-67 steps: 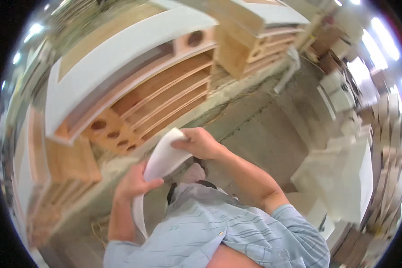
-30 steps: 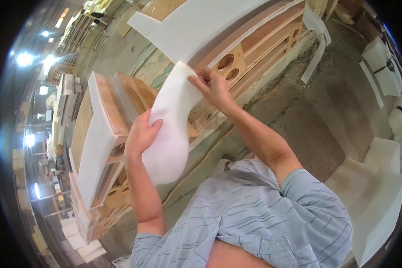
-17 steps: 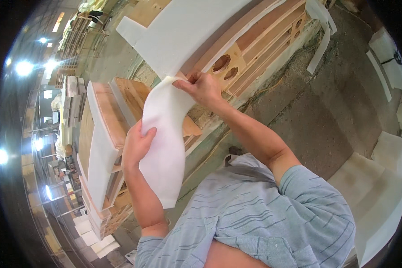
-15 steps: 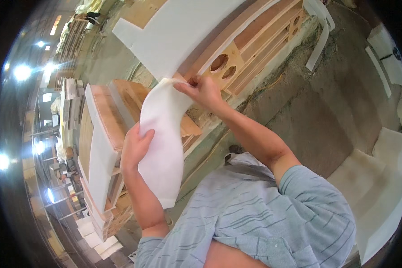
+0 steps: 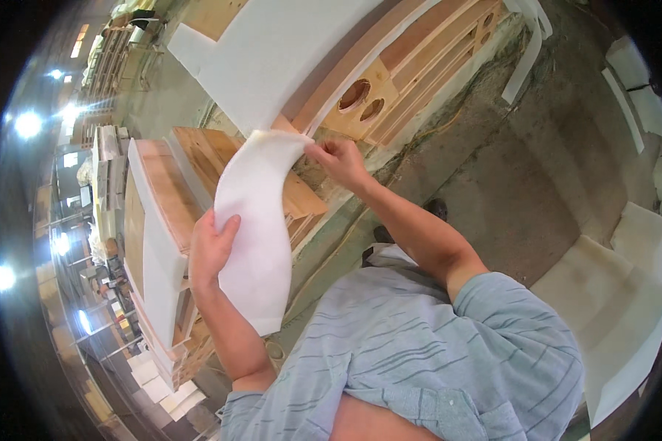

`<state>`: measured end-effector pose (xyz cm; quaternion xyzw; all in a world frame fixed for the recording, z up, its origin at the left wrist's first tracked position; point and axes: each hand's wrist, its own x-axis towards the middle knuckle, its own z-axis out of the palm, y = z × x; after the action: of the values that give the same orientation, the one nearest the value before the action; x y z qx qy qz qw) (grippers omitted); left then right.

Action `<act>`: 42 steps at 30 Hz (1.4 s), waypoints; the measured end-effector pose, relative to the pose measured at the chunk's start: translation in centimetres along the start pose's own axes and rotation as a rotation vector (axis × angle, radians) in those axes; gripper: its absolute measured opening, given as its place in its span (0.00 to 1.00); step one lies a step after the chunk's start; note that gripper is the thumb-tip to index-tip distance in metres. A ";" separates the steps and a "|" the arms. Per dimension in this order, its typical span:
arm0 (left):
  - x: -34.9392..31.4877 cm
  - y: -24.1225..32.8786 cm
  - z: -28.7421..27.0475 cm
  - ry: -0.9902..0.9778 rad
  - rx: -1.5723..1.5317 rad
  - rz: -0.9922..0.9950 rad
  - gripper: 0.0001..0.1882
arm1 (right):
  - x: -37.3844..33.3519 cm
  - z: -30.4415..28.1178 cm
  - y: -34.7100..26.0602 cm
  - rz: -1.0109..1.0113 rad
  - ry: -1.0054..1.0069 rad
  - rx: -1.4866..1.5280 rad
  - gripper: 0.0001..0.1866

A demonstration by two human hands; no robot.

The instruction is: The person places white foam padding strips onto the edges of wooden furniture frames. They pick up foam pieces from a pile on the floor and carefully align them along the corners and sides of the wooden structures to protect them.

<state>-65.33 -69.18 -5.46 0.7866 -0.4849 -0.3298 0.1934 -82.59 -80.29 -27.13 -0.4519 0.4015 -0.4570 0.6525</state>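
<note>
Left hand (image 5: 212, 246) grips near edge of curved white foam-like strip (image 5: 254, 213), right hand (image 5: 338, 163) pinches top corner, strip between both hands, looks light, floppy, tearable, best held by edges.

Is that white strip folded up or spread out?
Spread out, slightly curved: the white strip shows its broad face from top to bottom.

White sheet (image 5: 256, 206) — left hand (image 5: 212, 248) grips, right hand (image 5: 340, 162) pinches.
</note>
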 end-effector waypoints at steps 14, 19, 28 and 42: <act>-1.0 2.2 0.5 0.072 0.198 0.002 0.17 | -1.6 2.7 -9.5 -0.043 -0.089 0.010 0.28; -1.9 1.7 0.3 0.106 0.173 0.049 0.19 | -0.2 3.8 -11.1 0.000 -0.074 0.204 0.27; -12.1 -10.7 4.9 0.123 -0.035 -0.290 0.19 | -3.4 2.8 -21.0 -1.147 -0.563 -0.737 0.20; -2.9 -5.6 9.4 1.073 0.010 0.236 0.21 | 11.2 22.3 -20.1 -0.697 -1.474 -2.157 0.16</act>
<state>-69.31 -63.87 -14.58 0.7855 -0.4047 0.1440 0.4456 -63.49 -89.58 -3.14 -0.9504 -0.0180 0.2897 -0.1114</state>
